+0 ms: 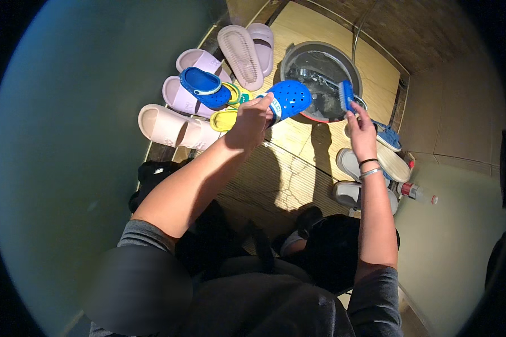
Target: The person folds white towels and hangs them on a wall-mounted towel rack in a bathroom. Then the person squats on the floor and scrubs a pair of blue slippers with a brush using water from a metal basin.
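Note:
My left hand [255, 116] grips a blue perforated clog [293, 97] by its heel end, its toe pointing right over the near rim of a dark bucket [283, 69]. In my right hand [362, 128] is a scrub brush [349, 96] with a blue back and pale bristles facing left. The brush is held above the bucket's right side, apart from the clog. Dark liquid and a strap-like dark thing [308, 75] show inside the bucket. A second blue clog [202, 86] rests on the slippers to the left, beside small yellow clogs [224, 121].
Pale pink and lilac slides [162, 124] line the left side, with one lilac slide [241, 57] sole up behind them. Grey-white slippers [346, 193], a blue shoe [388, 137] and a plastic bottle [411, 191] lie on the right. A tiled wall [455, 113] bounds that side.

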Available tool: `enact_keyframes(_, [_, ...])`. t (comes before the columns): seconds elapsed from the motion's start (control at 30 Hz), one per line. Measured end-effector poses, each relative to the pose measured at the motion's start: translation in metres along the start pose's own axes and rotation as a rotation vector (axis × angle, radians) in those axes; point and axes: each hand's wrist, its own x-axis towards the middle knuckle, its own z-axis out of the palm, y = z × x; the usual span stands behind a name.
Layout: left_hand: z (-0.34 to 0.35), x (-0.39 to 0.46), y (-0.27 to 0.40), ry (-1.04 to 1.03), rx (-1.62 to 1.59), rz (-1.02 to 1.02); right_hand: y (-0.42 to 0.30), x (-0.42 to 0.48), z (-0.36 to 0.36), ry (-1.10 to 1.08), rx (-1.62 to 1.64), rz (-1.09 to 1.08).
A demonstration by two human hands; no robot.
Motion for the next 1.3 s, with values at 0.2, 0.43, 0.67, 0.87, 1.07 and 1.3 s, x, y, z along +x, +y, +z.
enact_keyframes(0.2, [-0.001,0.000,-0.001,-0.049,-0.189,-0.118,-0.074,-0.033,0.006,-0.283,0.252,-0.182])
enact_keyframes(0.43, [-0.002,-0.005,0.021,-0.006,-0.159,-0.168,-0.083,-0.032,0.026,-0.095,-0.445,-0.308])
enact_keyframes(0.67, [0.005,0.004,0.022,0.143,-0.247,-0.183,-0.108,-0.041,0.028,-0.242,-0.080,-0.486])
enact_keyframes(0.87, [-0.004,0.010,0.021,0.178,-0.204,-0.221,-0.093,-0.019,0.028,-0.054,-0.424,-0.333])
enact_keyframes(1.07, [0.020,0.000,0.041,0.196,-0.185,-0.086,-0.105,-0.045,0.048,-0.186,-0.100,-0.465])
enact_keyframes(1.3, [0.020,-0.011,0.041,0.189,-0.002,0.018,-0.095,-0.009,0.030,0.033,-0.325,-0.365])
